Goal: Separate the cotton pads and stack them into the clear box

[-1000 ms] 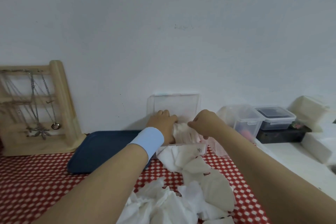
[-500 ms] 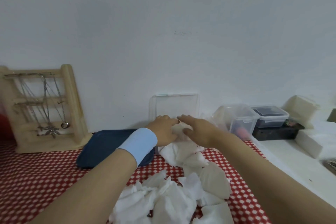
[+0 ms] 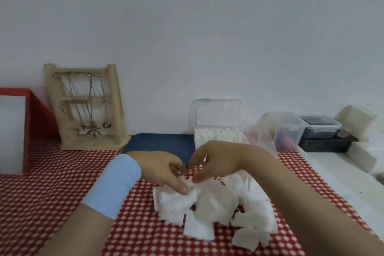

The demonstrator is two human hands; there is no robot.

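red cloth with white dots (image 3: 52, 203) covers the table in front of a plain pale wall, and it ends at the right where a white counter (image 3: 332, 172) begins. on the cloth lies a loose heap of white cotton pads (image 3: 212, 206), spread from the middle toward the right edge of the cloth. both hands meet at the far side of that heap. the left hand (image 3: 164, 168), with a light blue band (image 3: 114, 185) on its wrist, has thumb and forefinger closed on a pad at the top of the pile; the right hand (image 3: 216, 160) is curled, its fingertips nipping the same bit of cotton from the other side.

behind the hands, against the wall, stands the clear box (image 3: 216, 135), its lid (image 3: 216, 112) tipped up and a row of pads already standing inside. open cloth lies to the left of the heap and in the near left corner. a dark blue tray (image 3: 158, 143) sits just left of the box. further left a wooden jewellery stand (image 3: 87, 108) with hanging chains leans by the wall, and a red box (image 3: 31, 118) closes the left edge. right of the clear box are crumpled plastic film (image 3: 259, 131), two lidded tubs (image 3: 291, 129) and a dark container (image 3: 324, 143), crowding that side.
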